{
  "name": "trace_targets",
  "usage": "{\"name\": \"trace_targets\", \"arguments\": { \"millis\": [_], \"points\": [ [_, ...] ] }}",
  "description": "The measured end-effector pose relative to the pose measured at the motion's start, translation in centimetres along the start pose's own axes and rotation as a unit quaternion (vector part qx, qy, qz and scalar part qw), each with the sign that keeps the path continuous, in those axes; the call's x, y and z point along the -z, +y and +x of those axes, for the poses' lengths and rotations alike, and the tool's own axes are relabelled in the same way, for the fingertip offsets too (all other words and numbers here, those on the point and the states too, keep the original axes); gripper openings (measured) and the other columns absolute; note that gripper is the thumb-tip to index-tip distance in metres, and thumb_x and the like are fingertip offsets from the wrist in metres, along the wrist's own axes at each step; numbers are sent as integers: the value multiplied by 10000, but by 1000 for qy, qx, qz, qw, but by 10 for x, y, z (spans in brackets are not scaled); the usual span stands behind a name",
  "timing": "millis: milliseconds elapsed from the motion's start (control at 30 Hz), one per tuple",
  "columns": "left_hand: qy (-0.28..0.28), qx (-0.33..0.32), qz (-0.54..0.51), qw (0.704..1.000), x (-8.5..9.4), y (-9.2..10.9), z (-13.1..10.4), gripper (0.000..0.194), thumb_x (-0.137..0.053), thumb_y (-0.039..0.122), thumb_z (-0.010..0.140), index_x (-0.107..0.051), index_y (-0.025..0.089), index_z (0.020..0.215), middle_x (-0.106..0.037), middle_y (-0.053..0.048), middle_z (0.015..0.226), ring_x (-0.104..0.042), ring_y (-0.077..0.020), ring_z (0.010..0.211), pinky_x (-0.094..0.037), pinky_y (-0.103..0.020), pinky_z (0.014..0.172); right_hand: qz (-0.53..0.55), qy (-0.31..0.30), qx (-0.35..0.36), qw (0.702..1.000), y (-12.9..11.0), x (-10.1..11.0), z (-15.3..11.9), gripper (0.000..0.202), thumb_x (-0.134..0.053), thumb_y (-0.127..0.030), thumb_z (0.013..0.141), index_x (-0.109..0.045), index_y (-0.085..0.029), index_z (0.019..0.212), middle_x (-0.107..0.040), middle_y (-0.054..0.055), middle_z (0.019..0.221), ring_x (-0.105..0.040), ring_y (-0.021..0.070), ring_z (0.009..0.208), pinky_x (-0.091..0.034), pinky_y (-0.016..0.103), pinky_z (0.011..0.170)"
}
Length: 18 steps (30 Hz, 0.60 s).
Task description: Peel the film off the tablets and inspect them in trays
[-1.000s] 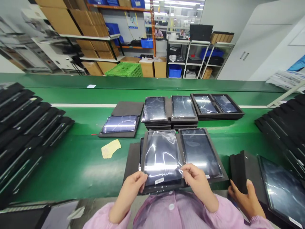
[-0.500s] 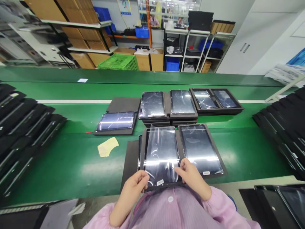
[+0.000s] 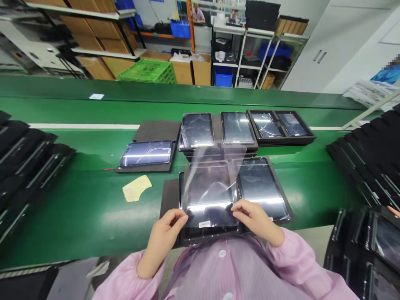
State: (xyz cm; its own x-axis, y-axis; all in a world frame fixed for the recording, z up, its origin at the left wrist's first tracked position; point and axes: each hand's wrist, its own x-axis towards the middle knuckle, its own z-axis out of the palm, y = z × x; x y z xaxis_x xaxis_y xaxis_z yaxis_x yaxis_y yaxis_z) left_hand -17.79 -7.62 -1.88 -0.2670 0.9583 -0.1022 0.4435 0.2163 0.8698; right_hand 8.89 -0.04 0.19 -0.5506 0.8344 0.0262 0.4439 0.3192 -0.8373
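Stretched between my two hands is a clear plastic film [image 3: 215, 155], raised at its far end above a tablet screen [image 3: 212, 227] with a small white label. My left hand [image 3: 168, 228] pinches the film's near left edge. On the opposite edge, my right hand [image 3: 253, 217] pinches it between thumb and fingers. The screen lies in a dark foam tray, directly under the film. Beside it to the right rests a second tablet screen [image 3: 262, 187], partly covered by my right hand and the film.
Behind stand stacked trays with screens [image 3: 196, 130], and a double tray [image 3: 281, 125] sits further right. A single screen [image 3: 146, 153] and a torn yellow paper [image 3: 136, 188] lie left. Black tray stacks [image 3: 25, 162] flank the green bench [image 3: 93, 233]. At the right edge, another person's fingers [image 3: 394, 211] show.
The film has risen off the screen, its far end now standing up and spread wider. My hands have moved slightly apart. More black trays with screens have appeared at the lower right.
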Motion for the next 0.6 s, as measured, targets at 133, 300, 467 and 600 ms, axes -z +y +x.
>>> {"name": "trace_targets", "arguments": {
  "millis": [133, 300, 467, 600],
  "points": [
    [-7, -52, 62, 997, -22, -38, -3, 271, -546, 448, 768, -606, 214, 646, -602, -11, 687, -549, -195, 704, -429, -307, 662, -53, -37, -32, 997, 28, -17, -11, 100, -538, -129, 815, -604, -181, 870, -620, -4, 738, -572, 127, 677, -457, 248, 670],
    [26, -136, 107, 985, -29, -51, -12, 265, -523, 408, 840, -603, 217, 674, -603, -6, 691, -542, -192, 746, -420, -305, 691, -87, -44, -31, 995, 29, -23, -18, 153, -538, -87, 807, -601, -178, 913, -630, 14, 784, -591, 142, 723, -467, 265, 717],
    [50, -189, 133, 972, -29, -53, -14, 245, -530, 385, 855, -594, 212, 694, -596, 5, 672, -536, -177, 706, -419, -294, 664, -122, -52, -18, 991, 27, -25, -18, 191, -530, -53, 797, -596, -169, 935, -636, 33, 836, -598, 158, 780, -470, 286, 757],
    [49, -181, 142, 972, -31, -57, -15, 255, -519, 391, 860, -594, 208, 699, -595, -3, 677, -535, -182, 703, -421, -302, 659, -138, -56, -13, 989, 25, -25, -18, 200, -517, -53, 801, -587, -171, 947, -639, 37, 851, -600, 163, 786, -474, 294, 755]
  ]
}}
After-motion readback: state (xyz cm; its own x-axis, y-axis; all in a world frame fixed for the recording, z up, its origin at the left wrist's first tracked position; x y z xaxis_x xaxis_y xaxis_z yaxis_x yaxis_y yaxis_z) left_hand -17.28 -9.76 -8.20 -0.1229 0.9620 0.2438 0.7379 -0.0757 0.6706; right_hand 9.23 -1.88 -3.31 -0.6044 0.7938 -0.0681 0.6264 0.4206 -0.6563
